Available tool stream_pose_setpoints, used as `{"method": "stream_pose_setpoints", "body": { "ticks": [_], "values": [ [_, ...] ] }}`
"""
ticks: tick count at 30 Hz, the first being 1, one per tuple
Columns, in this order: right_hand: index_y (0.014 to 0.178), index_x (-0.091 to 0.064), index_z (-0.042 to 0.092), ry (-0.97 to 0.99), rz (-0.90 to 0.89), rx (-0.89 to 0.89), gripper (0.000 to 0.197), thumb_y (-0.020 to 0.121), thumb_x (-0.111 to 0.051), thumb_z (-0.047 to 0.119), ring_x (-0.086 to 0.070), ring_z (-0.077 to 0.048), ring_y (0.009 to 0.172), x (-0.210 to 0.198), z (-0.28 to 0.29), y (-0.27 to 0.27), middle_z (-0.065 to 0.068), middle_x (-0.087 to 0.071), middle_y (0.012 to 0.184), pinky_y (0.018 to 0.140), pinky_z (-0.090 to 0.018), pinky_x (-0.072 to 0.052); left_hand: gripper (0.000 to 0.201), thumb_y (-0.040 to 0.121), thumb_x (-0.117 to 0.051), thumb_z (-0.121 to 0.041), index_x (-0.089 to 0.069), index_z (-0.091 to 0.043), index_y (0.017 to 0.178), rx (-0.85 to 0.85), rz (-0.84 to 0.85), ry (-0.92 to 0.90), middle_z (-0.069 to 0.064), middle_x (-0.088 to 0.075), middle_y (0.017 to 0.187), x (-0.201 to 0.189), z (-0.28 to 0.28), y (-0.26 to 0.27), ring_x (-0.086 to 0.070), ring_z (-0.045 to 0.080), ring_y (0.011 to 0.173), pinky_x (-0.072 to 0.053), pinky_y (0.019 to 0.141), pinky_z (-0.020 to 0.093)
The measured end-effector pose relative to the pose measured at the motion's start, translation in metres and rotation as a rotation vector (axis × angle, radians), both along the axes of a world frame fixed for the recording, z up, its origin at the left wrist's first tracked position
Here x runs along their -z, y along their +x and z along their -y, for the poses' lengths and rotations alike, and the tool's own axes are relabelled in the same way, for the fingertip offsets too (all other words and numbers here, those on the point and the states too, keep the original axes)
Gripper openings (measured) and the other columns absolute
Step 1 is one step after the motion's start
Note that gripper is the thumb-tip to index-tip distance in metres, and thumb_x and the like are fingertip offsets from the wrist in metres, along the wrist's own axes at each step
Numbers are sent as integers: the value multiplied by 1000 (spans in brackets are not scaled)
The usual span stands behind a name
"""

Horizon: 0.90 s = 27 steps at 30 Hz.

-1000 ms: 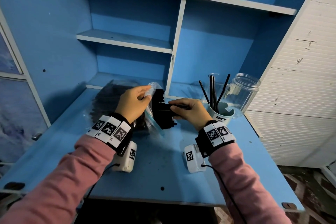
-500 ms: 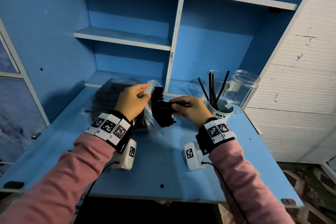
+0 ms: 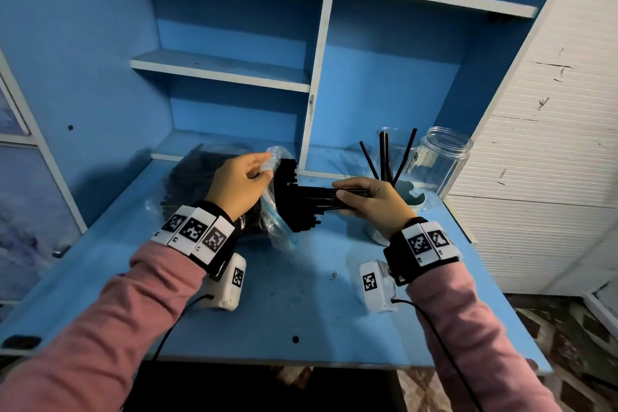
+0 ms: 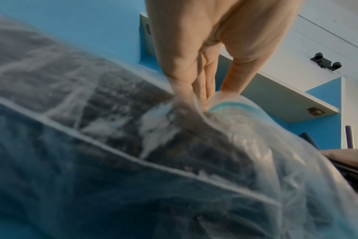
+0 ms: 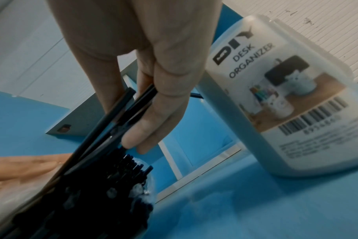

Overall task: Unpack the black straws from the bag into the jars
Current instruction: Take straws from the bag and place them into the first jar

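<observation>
Straws (image 3: 294, 197), black and thin, fill a clear plastic bag (image 3: 277, 231) that lies on its side on the blue desk (image 3: 301, 304), its open mouth turned toward the right hand (image 3: 371, 201). From the head view, the straw ends stick out of that mouth in a dense dark cluster, and the rest of the bundle shows as a dark mass through the plastic behind the left hand (image 3: 239, 186). The left hand pinches the top edge of the bag's mouth between thumb and fingertips, and the left wrist view shows those fingers (image 4: 186, 80) closing on the crinkled plastic by a pale blue seal strip. The right hand is curled around a small bunch of straws that reaches from the bag's mouth to the hand; in the right wrist view the thumb and fingers (image 5: 153, 122) grip several straws (image 5: 112, 116) above the packed ends in the bag. Just beyond the right hand stands a white cup (image 3: 413, 202) labelled DIY Desk Organizer, with a few straws (image 3: 386, 157) standing upright or leaning in it. Beside the cup, nearer the white slatted wall (image 3: 541, 150), stands a clear plastic jar (image 3: 438, 167) with an open top. Both wrists wear black bands with square printed markers, and pink sleeves (image 3: 117, 338) cover the forearms.
</observation>
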State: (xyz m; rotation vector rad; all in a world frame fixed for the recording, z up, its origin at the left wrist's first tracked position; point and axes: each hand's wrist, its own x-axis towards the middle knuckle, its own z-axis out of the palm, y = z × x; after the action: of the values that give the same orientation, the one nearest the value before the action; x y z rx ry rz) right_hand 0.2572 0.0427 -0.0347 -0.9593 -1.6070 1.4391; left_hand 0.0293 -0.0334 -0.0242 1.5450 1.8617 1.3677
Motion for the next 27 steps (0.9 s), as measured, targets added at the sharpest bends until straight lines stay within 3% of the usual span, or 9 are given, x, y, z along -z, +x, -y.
{"method": "stream_pose_setpoints", "body": {
  "ticks": [4,9,12,14,17,21,24,27],
  "values": [
    [105,-66,5,-42,-5,-19,18,87,-66,9,-68,-17,76,4,8,-14,-8,-68,92,70,-27,-59,39,93,-58,-13,-57,-18,131,-4,3,1,0,-59,132,0,1,2,-54,10,122,-37,98,19],
    [109,-64,-5,-28,-68,-16,24,85,-64,-5,-69,-13,72,6,11,-30,-10,-67,89,68,-21,-58,38,93,-58,-13,-57,-18,131,-4,4,0,1,-59,132,1,-1,2,-54,10,122,-38,98,20],
    [114,-63,-7,-3,-52,-11,30,84,-64,-7,-70,-9,71,4,8,-27,-3,-72,82,68,-17,-55,38,92,-59,-14,-58,-19,130,-3,6,0,0,-60,132,1,-1,1,-54,10,121,-38,97,19],
    [105,-70,1,33,-20,21,24,82,-68,-4,-71,-11,76,2,5,-20,1,-74,82,74,-19,-55,38,92,-59,-15,-58,-19,130,-5,5,0,0,-60,132,1,-1,0,-54,10,121,-37,97,19],
    [88,-78,22,103,43,54,20,79,-74,5,-70,-23,91,2,0,-8,-6,-74,94,89,-31,-53,37,93,-59,-15,-59,-19,129,-13,-9,12,0,-60,131,2,-1,0,-55,9,121,-38,96,18],
    [102,-72,6,134,43,79,23,80,-73,2,-69,-10,78,-3,2,-2,-7,-72,92,79,-17,-54,37,93,-59,-15,-59,-18,129,-59,-103,60,3,-58,135,2,-2,6,-53,14,124,-38,100,19],
    [104,-71,3,160,62,91,24,80,-73,2,-68,-7,75,-6,3,0,-8,-72,92,78,-16,-54,37,90,-62,-10,-61,-12,127,-68,-241,218,5,-56,136,-4,0,18,-53,16,125,-34,103,17],
    [105,-71,2,158,69,84,25,80,-72,3,-68,-5,73,-8,3,2,-11,-72,95,77,-15,-54,33,90,-63,-10,-64,-12,123,53,-351,263,5,-65,124,-11,0,32,-60,16,114,-38,98,17]
  ]
}}
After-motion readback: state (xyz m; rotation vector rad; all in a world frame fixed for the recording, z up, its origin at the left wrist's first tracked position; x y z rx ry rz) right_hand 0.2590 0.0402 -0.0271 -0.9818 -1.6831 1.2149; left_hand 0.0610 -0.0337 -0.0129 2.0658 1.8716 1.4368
